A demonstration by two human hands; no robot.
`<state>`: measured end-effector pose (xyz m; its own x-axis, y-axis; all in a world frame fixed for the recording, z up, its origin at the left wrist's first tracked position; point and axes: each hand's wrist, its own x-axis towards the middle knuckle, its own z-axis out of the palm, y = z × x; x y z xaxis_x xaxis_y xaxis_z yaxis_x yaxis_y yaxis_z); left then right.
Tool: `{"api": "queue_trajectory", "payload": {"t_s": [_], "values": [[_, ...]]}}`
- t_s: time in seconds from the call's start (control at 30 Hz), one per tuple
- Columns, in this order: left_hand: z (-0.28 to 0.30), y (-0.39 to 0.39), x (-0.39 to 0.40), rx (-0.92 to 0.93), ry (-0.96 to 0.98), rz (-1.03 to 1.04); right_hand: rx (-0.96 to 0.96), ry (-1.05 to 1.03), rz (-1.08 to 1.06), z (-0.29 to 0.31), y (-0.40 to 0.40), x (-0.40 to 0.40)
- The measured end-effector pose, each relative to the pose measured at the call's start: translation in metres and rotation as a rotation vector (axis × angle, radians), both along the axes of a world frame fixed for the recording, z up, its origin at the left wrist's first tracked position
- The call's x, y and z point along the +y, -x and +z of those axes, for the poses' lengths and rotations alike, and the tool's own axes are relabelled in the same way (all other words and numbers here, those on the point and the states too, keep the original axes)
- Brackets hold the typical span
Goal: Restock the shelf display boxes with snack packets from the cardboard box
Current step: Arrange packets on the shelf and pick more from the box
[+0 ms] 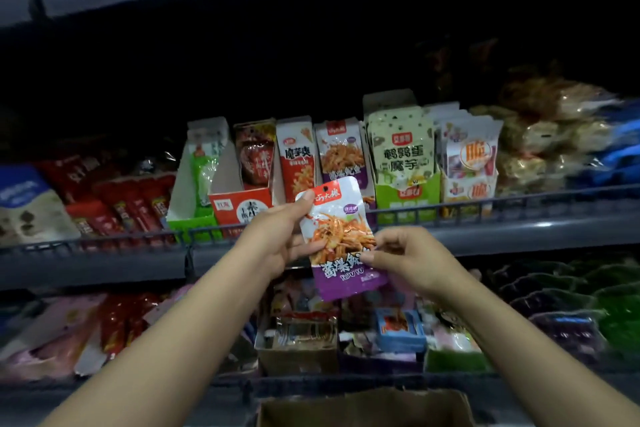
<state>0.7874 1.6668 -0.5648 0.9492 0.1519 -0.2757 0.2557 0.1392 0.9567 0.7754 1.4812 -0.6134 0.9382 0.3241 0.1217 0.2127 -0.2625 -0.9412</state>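
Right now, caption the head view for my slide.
Both hands, left and right, hold a purple packet before matching shelf box.

Red sausage packs point(121, 204) pile up far left. Clear bags of snacks point(540, 135) heap at right. Dark green bags point(568, 291) sit below.

Both hands held one purple-bottomed snack packet point(341, 239) before the shelf: left hand point(280, 239) gripping its left edge, right hand point(403, 258) pinching its right edge. Cardboard box point(363, 407) below.

Hands: we count two, left hand point(277, 236), right hand point(403, 258)
Packets we hold: one snack packet point(341, 239)
Boxes below our hands: one cardboard box point(363, 407)
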Motion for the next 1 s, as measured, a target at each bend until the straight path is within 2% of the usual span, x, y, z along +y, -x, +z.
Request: {"api": "queue_trajectory", "payload": {"t_s": [0.17, 0.27, 0.43, 0.6, 0.77, 1.0], "values": [[0.029, -0.022, 0.010, -0.007, -0.073, -0.015, -0.315, -0.018, -0.083, 0.016, -0.018, 0.013], [0.047, -0.034, 0.013, -0.086, -0.108, -0.010, -0.310, -0.138, -0.126, 0.016, -0.028, 0.019], [0.063, -0.051, 0.018, -0.100, -0.126, -0.008, -0.330, -0.121, -0.107, 0.018, -0.041, 0.021], [0.072, -0.067, 0.013, -0.115, -0.122, -0.040, -0.378, -0.180, -0.199, 0.019, -0.047, 0.025], [0.083, -0.092, 0.004, -0.259, -0.132, 0.009, -0.308, -0.017, -0.355, 0.012, -0.055, 0.024], [0.095, -0.129, -0.014, -0.270, -0.217, 0.099, -0.358, 0.192, -0.293, 0.003, -0.056, 0.020]]}}
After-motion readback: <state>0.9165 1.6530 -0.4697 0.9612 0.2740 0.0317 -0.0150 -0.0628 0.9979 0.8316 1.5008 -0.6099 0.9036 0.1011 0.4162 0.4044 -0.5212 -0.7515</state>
